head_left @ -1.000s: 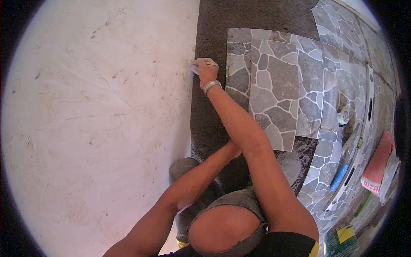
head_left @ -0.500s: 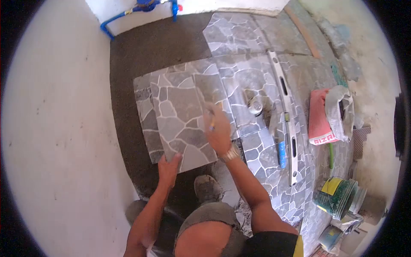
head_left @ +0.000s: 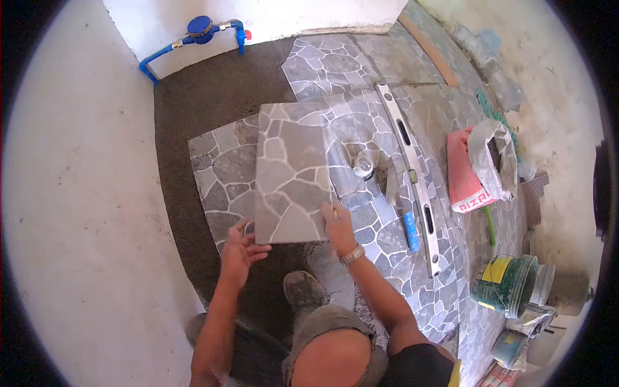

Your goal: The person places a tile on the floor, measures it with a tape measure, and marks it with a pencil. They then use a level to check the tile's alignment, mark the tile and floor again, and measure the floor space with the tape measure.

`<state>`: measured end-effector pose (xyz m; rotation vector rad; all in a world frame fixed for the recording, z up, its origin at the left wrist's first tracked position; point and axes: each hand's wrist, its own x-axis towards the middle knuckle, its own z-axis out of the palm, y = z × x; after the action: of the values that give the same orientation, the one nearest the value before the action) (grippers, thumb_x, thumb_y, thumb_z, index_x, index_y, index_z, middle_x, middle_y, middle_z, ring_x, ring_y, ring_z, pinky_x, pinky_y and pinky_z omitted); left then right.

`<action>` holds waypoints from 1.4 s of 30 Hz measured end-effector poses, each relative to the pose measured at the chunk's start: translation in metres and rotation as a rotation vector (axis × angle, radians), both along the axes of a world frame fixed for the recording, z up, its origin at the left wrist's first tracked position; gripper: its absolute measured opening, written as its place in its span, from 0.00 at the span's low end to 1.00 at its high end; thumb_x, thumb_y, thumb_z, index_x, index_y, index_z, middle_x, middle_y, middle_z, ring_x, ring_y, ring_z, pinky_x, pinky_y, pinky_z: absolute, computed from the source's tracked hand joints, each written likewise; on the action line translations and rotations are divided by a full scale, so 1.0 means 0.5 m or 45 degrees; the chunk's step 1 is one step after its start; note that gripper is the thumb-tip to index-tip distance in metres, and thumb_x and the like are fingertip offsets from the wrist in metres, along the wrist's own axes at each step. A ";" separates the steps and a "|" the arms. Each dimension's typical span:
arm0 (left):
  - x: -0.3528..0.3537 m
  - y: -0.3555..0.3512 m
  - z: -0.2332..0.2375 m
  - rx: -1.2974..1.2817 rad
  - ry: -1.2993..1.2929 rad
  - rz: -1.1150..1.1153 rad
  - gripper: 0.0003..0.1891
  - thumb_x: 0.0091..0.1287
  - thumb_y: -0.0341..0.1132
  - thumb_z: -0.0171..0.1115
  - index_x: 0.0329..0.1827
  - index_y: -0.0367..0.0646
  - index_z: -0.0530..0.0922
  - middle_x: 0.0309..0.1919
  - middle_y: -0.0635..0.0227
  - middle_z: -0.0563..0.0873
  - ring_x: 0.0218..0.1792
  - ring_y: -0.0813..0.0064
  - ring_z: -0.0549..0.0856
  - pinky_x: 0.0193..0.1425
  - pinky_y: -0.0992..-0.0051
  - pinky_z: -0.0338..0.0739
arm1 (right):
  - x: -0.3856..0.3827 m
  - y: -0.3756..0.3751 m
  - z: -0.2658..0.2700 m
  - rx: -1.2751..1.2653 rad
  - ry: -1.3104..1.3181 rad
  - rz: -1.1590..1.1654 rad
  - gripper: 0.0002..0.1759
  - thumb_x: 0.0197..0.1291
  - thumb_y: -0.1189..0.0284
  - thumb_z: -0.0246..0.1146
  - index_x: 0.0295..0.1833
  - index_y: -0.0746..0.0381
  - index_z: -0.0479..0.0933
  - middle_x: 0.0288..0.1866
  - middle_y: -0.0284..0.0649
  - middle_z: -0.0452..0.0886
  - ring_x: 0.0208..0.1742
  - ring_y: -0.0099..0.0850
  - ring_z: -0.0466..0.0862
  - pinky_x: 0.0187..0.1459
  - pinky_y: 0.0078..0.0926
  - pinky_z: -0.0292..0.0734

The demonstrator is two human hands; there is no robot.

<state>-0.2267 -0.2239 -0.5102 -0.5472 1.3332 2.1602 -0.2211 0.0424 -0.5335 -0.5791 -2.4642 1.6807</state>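
A stone-patterned floor tile (head_left: 291, 174) with pale joint lines overlaps a similar tile (head_left: 222, 164) beneath it. My right hand (head_left: 338, 227) grips its right edge near the lower corner, and a thin yellowish bit shows between those fingers. At the tile's lower left corner is my left hand (head_left: 237, 255), its fingers apart and the fingertips right at the edge. Under the hands lies dark bare mortar bed (head_left: 271, 284), with a shoe (head_left: 303, 290) on it.
Right of the tile are a white tape measure (head_left: 363, 165), a blue-handled trowel (head_left: 411, 231) and a long spirit level (head_left: 405, 142). Farther right stand a red and white sack (head_left: 465, 171) and a green bucket (head_left: 506, 284). Blue pipework with a meter (head_left: 200, 27) runs along the far wall.
The tile has moved right across the one beneath. My right hand has gone from above the tile to its right edge; my left hand's fingers have loosened at the corner. The view has shifted.
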 end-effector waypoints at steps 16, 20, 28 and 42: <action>-0.015 -0.065 0.007 -0.161 0.229 0.050 0.35 0.78 0.59 0.44 0.76 0.42 0.60 0.51 0.57 0.85 0.42 0.71 0.87 0.51 0.69 0.82 | -0.454 0.343 -0.291 0.394 0.137 -0.333 0.23 0.68 0.55 0.58 0.41 0.68 0.80 0.36 0.60 0.83 0.40 0.57 0.84 0.41 0.53 0.76; -0.020 -0.065 0.002 -0.166 0.217 0.076 0.35 0.77 0.61 0.46 0.75 0.43 0.61 0.49 0.58 0.85 0.41 0.70 0.87 0.49 0.68 0.82 | -0.503 0.419 -0.334 0.797 -0.022 -0.282 0.30 0.62 0.49 0.62 0.39 0.70 0.82 0.39 0.62 0.84 0.44 0.59 0.85 0.46 0.53 0.79; -0.024 -0.069 0.011 -0.163 0.191 0.097 0.33 0.79 0.58 0.44 0.75 0.41 0.62 0.49 0.58 0.85 0.42 0.71 0.87 0.49 0.69 0.82 | -0.500 0.368 -0.237 0.915 -0.336 -0.476 0.29 0.56 0.49 0.66 0.39 0.69 0.85 0.45 0.61 0.85 0.50 0.55 0.86 0.52 0.47 0.82; -0.032 -0.076 -0.003 -0.119 0.225 0.116 0.31 0.78 0.58 0.45 0.74 0.44 0.63 0.47 0.58 0.86 0.38 0.71 0.88 0.44 0.70 0.84 | -0.493 0.291 -0.122 0.972 -0.558 -0.443 0.16 0.54 0.66 0.66 0.44 0.64 0.86 0.49 0.57 0.86 0.53 0.48 0.87 0.55 0.42 0.83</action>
<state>-0.2425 -0.2619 -0.5118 -0.4700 1.5372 2.2729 -0.4676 0.1878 -0.5947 -1.2365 -2.7710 0.4456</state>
